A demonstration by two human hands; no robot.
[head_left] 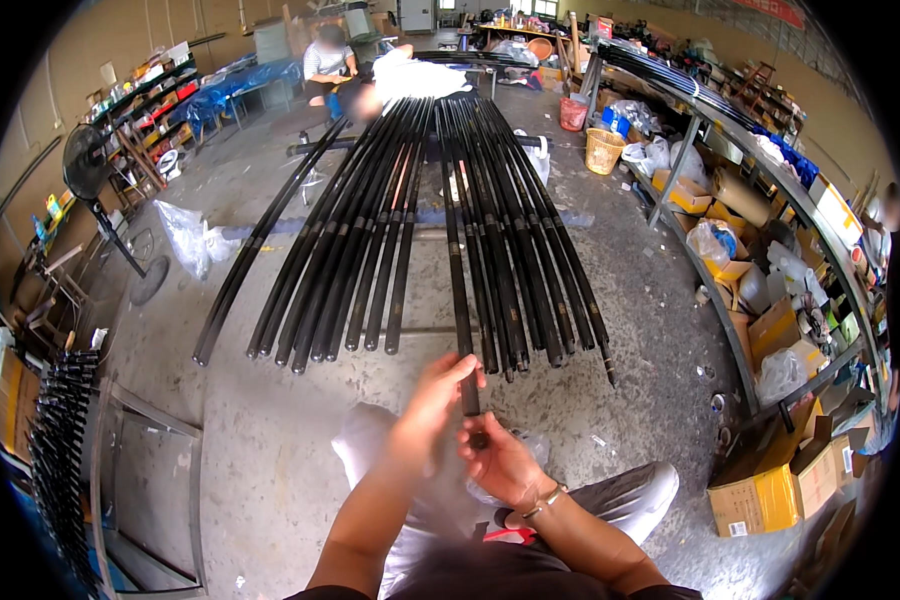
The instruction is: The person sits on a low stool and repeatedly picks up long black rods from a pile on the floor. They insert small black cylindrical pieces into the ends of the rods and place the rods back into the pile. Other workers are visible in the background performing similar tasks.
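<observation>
One long black rod [458,300] reaches toward me out of a fanned row of similar rods. My left hand [432,400] is closed around it close to its near end, thumb and fingers on the shaft. Just below that end, my right hand [510,468], palm up, pinches a small dark round piece [479,440] that looks like an end cap. Whether this piece touches the rod is hard to make out. More black rods [320,290] lie side by side to the left, and another group of rods [515,270] lies to the right.
A low support [355,143] lies under the rods, with a white cloth [415,78] over their far ends. Two people [327,65] are near there. On the right stands a loaded shelf rack [685,165] above cardboard boxes [760,485]. At left are a fan [88,150] and a metal frame [198,480].
</observation>
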